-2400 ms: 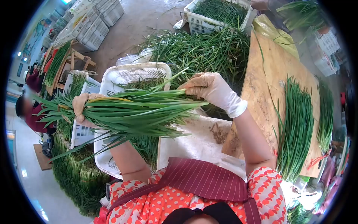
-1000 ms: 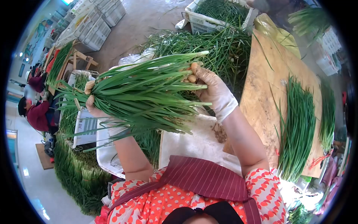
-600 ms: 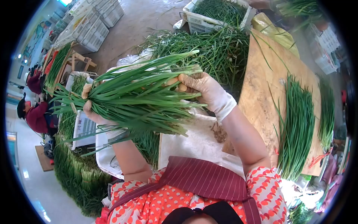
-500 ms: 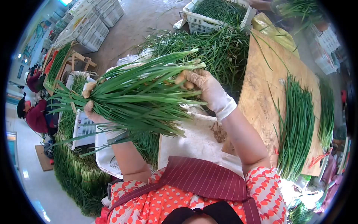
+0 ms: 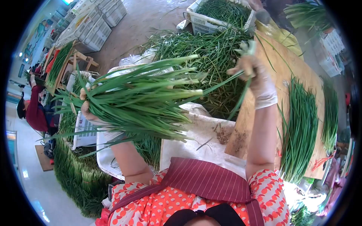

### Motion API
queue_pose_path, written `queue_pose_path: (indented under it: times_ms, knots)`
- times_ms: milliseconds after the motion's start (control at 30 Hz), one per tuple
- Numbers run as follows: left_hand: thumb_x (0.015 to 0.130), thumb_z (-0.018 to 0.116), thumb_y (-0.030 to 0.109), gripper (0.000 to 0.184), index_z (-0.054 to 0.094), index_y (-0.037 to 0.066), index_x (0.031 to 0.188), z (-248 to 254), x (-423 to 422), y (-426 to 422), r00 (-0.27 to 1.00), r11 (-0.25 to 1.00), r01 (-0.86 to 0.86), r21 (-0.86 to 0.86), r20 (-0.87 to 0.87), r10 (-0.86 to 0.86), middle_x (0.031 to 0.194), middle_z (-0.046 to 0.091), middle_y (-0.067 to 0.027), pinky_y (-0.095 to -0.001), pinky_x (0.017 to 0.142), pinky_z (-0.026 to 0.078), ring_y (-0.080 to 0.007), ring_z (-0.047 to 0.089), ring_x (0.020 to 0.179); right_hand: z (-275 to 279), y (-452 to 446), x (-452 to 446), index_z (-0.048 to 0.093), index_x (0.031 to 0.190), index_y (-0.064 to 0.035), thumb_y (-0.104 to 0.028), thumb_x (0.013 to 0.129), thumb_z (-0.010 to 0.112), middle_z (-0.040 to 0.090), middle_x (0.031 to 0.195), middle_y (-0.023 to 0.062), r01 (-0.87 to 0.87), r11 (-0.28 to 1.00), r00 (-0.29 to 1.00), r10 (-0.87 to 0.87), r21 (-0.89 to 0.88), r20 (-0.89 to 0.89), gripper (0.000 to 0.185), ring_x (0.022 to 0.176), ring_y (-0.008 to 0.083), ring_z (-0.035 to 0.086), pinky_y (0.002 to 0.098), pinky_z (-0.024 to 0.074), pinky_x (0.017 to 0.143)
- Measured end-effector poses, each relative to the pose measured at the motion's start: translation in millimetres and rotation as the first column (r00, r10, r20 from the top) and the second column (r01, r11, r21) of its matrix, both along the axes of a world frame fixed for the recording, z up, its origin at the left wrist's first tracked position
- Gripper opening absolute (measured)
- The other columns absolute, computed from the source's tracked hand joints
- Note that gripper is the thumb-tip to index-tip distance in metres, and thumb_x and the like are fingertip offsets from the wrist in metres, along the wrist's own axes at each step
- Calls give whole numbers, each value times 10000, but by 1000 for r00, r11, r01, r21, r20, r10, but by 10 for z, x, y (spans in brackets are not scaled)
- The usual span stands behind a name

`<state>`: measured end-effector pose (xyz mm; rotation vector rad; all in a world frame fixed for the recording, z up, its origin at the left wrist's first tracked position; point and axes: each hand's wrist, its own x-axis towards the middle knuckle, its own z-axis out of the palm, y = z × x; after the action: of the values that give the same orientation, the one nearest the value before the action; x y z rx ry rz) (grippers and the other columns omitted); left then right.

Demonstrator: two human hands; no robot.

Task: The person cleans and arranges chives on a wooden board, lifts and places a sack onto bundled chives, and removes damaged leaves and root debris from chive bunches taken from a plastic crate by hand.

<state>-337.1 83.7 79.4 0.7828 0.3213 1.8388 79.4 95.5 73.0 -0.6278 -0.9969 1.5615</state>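
A large bunch of green leafy stalks [image 5: 147,98] is spread out sideways, its pale ends pointing right. My left hand [image 5: 89,109], gloved, is closed round the leafy part at the bunch's left. My right hand [image 5: 254,77], in a whitish glove, is raised beside the wooden board, apart from the bunch. Its fingers are closed on a few green stalks [image 5: 239,98] that hang down to the left, with a blurred pale end above the fingers. Behind both hands lies a loose heap of stalks [image 5: 211,51].
A wooden board [image 5: 271,67] at the right bears neat stalks [image 5: 300,130]. White baskets [image 5: 107,81] stand under the bunch, a full crate [image 5: 205,24] behind. Stacked bundles [image 5: 85,180] are lower left. A co-worker [image 5: 36,113] is far left; another's hand [image 5: 262,16] shows top right.
My right hand has moved right and away from the bunch, with a few stalks in it. My left hand has stayed nearly in place. The co-worker at the left has raised an arm.
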Motion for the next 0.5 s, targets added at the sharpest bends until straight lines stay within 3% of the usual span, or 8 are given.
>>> queue_pose_path:
  times_ms: [67,100,133,167,233,267,367,500]
  knots:
    - [744,536,195,202,479,138,929,-27,-184,2,990,988,142,57,1,-142,1021,553,-111,-455,824,517,-280,573,982,-224,144,370,577,896,-37,-300,868,531,573,735,46,-21,989,949,65,145,-308,269,718,175,566,376,451,819]
    - [741,537,188,243,486,127,971,35,-63,-35,999,996,48,74,9,-49,1024,563,-124,-443,777,542,-279,596,945,-221,146,375,556,1033,-20,-319,849,576,599,878,86,223,968,798,-249,-116,-549,351,832,188,586,373,431,855]
    - [741,537,188,243,486,127,971,17,-98,-22,999,996,47,73,7,-48,1024,563,-124,-443,777,542,-279,596,945,-212,189,359,556,1033,-20,-319,849,576,599,878,86,222,968,797,-249,-117,-550,351,832,188,586,373,431,855]
    - [746,530,179,330,476,86,1058,-20,-156,9,998,991,57,123,-20,-55,1035,575,-158,-453,771,543,-284,606,930,-195,257,320,542,1103,-41,-306,848,586,616,909,71,353,923,898,-381,-156,-220,370,868,161,583,336,423,869]
    - [751,523,171,418,466,46,1145,-28,-172,17,997,982,70,175,-47,-63,1045,586,-192,-463,764,544,-290,615,916,-158,246,64,530,1200,-64,-266,851,597,622,1019,46,520,854,730,-445,1,519,409,990,117,537,286,395,903]
    - [750,523,170,418,465,41,1143,-15,-136,2,997,987,52,150,-70,-42,1044,585,-194,-453,749,551,-289,619,904,-257,304,6,532,1206,-69,-283,849,600,618,1067,40,350,923,669,-367,162,647,422,1009,132,539,270,376,927]
    - [750,519,165,416,465,31,1140,1,-76,9,995,991,30,129,-98,-17,1042,584,-200,-434,723,563,-290,625,886,31,117,-579,553,1186,-99,-314,853,567,577,1165,86,-75,987,858,-8,141,513,396,1080,189,530,336,411,956]
    - [756,515,157,399,476,47,1137,-5,-102,51,991,981,129,146,8,-132,1090,564,-191,-482,769,540,-304,598,951,-51,184,-911,617,1073,-26,-211,844,603,646,1007,90,-228,973,868,182,46,462,295,909,146,588,282,455,863]
